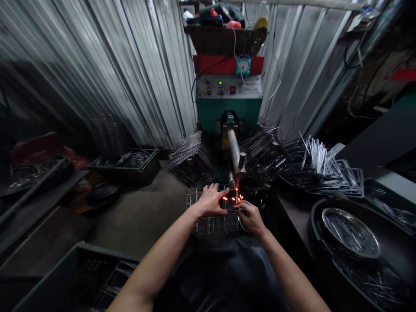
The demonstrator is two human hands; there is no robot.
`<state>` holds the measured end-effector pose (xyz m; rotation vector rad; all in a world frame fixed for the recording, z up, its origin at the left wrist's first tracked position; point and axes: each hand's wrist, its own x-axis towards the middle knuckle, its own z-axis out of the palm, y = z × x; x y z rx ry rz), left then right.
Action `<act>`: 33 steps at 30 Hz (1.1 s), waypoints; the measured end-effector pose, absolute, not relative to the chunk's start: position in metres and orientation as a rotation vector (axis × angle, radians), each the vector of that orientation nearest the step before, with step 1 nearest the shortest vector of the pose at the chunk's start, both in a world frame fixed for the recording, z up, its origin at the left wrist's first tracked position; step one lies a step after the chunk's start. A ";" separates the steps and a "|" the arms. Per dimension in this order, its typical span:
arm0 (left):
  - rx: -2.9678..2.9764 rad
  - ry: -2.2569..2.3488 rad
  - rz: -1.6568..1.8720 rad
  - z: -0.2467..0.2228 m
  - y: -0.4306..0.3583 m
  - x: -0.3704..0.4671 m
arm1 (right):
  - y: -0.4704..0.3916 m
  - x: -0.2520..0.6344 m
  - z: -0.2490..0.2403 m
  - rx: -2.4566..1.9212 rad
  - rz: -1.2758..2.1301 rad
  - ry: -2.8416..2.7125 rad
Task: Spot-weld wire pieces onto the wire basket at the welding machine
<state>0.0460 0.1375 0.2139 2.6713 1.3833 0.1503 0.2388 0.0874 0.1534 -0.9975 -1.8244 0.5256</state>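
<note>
A wire rack (212,224) of thin metal rods lies under both hands, below the spot welder's electrode arm (234,149). My left hand (211,203) holds the rack from its left side, thumb and forefinger spread apart and the other fingers over its far part. With fingertips pinched, my right hand (250,216) grips a short metal wire (237,198) at the rack's right part. Orange sparks (239,197) fly around that wire, just under the electrode tip. The lower ends of the pinched fingers and the wire are partly hidden.
Stacked wire racks (191,160) stand left of the green welding machine (211,108), and more racks (268,154) to its right. Farther right, a metal bowl of wires (351,232) sits in a black basin (316,221). A green crate (79,249) is at lower left.
</note>
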 end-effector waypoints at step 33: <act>2.438 1.463 0.264 0.216 0.197 0.056 | 0.011 0.280 0.073 -1.354 1.374 -0.586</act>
